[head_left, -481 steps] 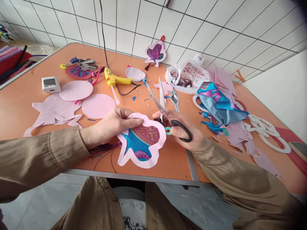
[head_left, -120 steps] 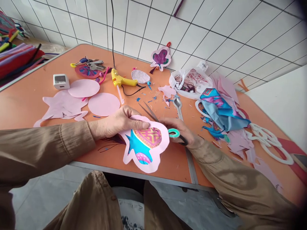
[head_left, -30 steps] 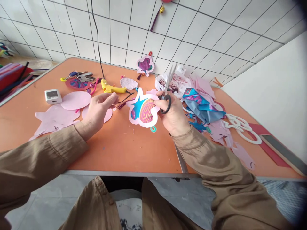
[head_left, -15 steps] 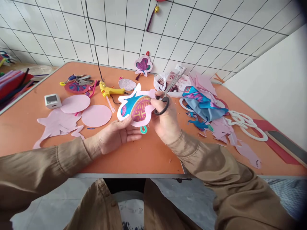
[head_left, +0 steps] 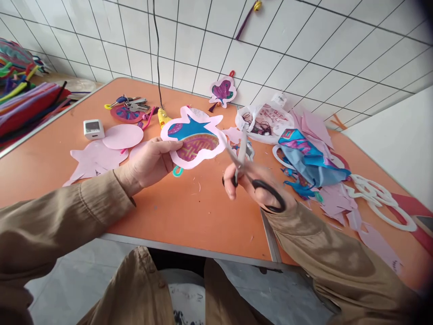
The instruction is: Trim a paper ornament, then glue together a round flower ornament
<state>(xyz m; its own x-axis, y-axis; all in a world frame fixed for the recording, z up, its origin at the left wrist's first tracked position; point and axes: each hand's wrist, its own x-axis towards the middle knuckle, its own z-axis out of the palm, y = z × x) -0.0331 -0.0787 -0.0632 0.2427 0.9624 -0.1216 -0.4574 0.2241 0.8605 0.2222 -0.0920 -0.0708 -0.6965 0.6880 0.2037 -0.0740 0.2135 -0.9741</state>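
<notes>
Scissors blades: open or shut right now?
Open. The scissors in the right hand show two blades spread in a V, though blurred.

white tiled wall [head_left: 304, 40], orange table [head_left: 189, 212]

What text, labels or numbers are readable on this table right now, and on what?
No text reads clearly.
White plastic bag: red print, too blurred.
Small white tag above the bag: too small.
White cube: grey screen, no legible digits.
Cutout in left hand: woven pattern, no words.
Scissors in right hand: no marking visible.
</notes>
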